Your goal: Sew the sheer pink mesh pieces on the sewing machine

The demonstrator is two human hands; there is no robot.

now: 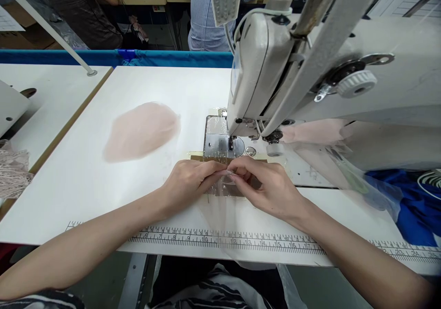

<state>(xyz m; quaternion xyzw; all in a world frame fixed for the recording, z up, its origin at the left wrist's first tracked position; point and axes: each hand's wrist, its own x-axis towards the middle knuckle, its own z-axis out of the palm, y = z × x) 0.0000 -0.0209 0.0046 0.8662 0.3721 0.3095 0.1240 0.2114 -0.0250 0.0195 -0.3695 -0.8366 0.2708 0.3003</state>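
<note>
Just in front of the sewing machine (257, 65), my left hand (186, 182) and my right hand (267, 185) meet with fingertips almost touching. Both pinch a thin, sheer piece of fabric (228, 173), whose see-through length seems to trail down toward the table's front edge. Behind my fingers are the metal needle plate (217, 144) and the presser foot (231, 142). Brown tape (225, 189) on the table lies partly hidden beneath my hands. To the left, a pale pink oval piece of sheer fabric (143, 132) rests flat on the white table.
A printed ruler (248, 243) runs along the table's front edge. Right of the machine are pink fabric (315, 132), clear plastic and blue cloth (413, 208). Light stringy material (14, 171) sits at far left. Two people are at work beyond the blue cloth-covered rail (179, 59).
</note>
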